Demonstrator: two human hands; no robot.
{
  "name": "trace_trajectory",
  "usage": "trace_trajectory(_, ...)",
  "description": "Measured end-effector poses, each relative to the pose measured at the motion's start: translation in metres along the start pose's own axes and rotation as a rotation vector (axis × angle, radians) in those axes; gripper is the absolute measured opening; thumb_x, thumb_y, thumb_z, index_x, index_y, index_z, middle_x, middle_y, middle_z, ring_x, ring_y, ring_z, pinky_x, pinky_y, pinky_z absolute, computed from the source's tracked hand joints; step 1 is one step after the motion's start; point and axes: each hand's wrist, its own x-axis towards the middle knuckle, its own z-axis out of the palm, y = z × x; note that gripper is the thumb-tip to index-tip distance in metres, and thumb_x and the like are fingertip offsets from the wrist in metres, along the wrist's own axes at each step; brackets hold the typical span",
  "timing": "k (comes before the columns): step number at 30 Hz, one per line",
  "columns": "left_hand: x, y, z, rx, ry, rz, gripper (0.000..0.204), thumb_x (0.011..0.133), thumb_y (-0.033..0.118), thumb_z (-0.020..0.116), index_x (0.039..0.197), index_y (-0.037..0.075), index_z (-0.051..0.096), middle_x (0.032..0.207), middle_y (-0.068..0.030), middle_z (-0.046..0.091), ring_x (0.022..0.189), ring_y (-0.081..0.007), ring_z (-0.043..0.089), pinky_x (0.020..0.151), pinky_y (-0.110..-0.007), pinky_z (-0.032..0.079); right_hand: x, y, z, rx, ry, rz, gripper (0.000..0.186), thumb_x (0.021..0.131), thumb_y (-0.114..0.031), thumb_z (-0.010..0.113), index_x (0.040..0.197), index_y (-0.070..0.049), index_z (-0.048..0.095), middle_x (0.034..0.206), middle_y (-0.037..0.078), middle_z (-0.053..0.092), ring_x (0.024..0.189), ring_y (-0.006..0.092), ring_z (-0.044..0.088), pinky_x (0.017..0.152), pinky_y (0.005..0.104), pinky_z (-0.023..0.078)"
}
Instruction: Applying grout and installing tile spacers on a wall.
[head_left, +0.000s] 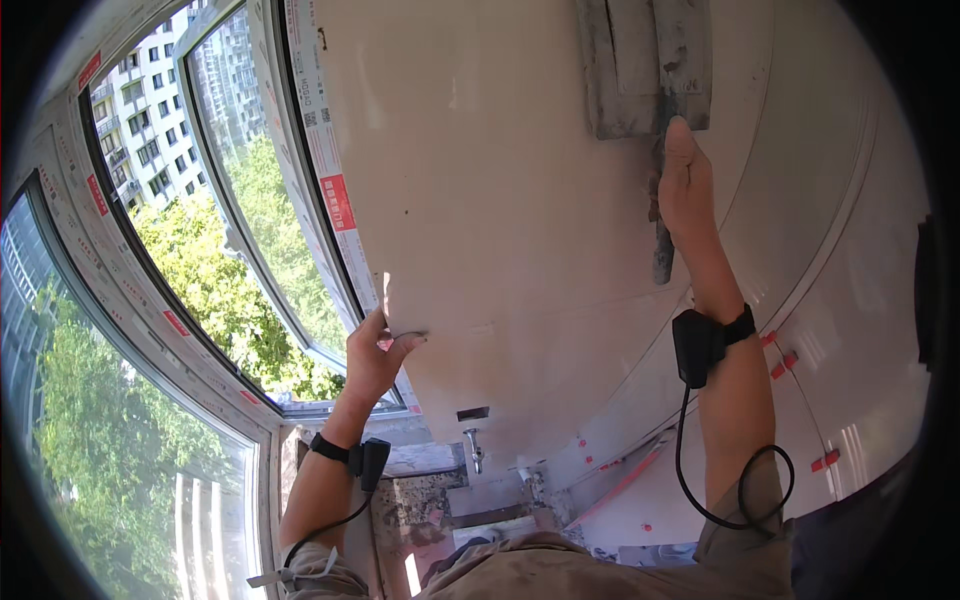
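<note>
My right hand is wrapped round the handle of a grey, plaster-smeared plastering trowel. Its wide blade lies up against the pale wall near the top of the view, and the lower end of the handle juts out below my fist. My left hand is lower, at the corner where the wall meets the window frame. Its thumb stretches out over the wall, apart from the fingers, some of which are hidden. I see no tool in it.
An open window sash stands at the left, with trees and buildings outside. Low on the wall are a small dark rectangular opening and a metal tap. Red tile clips stick out from the glossy panels at the right.
</note>
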Motion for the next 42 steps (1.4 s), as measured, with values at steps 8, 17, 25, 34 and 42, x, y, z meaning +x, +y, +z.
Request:
trace_trajectory(8,-0.017,-0.018,0.020,-0.405,0.191,-0.181,0.027,0.082,0.009,0.075,0.099,-0.004,0.060,0.085,-0.0084,0.069,0.079,-0.0118,0.066,0.071,-0.024,0.053,-0.055,-0.006,0.006,0.181,-0.024,0.162,0.052,0.100,-0.052,0.038,0.077,-0.006,0.048,0.062,-0.002,0.043,0.052,0.0072,0.040,0.047,0.0247,0.035)
trace_trajectory(17,-0.016,-0.015,0.021,-0.383,0.215,-0.174,0.022,0.083,0.006,0.073,0.094,-0.004,0.057,0.082,-0.0097,0.069,0.076,-0.0111,0.066,0.068,-0.023,0.052,-0.089,0.028,0.046,0.036,0.002,-0.022,0.051,0.099,-0.052,0.039,0.080,-0.006,0.047,0.061,0.000,0.045,0.051,0.0092,0.044,0.046,0.0250,0.037)
trace_trajectory(25,-0.013,-0.022,0.015,-0.288,0.229,-0.176,0.025,0.081,0.007,0.075,0.095,-0.005,0.058,0.078,-0.0092,0.069,0.072,-0.0099,0.065,0.064,-0.022,0.052,-0.105,0.003,0.039,0.211,-0.071,0.169,0.053,0.099,-0.053,0.036,0.081,-0.004,0.049,0.060,0.000,0.045,0.048,0.0086,0.043,0.043,0.0228,0.035)
trace_trajectory(34,-0.012,-0.012,0.022,-0.268,0.229,-0.198,0.028,0.079,0.010,0.077,0.094,-0.005,0.059,0.078,-0.0118,0.070,0.073,-0.0129,0.067,0.066,-0.025,0.053,-0.109,0.029,0.047,0.013,-0.032,0.023,0.054,0.100,-0.051,0.035,0.080,-0.003,0.050,0.058,-0.001,0.045,0.049,0.0079,0.043,0.044,0.0234,0.035)
trace_trajectory(42,-0.015,-0.018,0.017,-0.224,0.253,-0.242,0.031,0.077,0.014,0.079,0.093,-0.005,0.060,0.074,-0.0101,0.068,0.067,-0.0121,0.065,0.062,-0.025,0.052,-0.135,0.016,0.043,0.309,-0.034,0.022,0.054,0.100,-0.050,0.036,0.086,0.000,0.051,0.058,0.002,0.046,0.050,0.0105,0.045,0.046,0.0280,0.036)
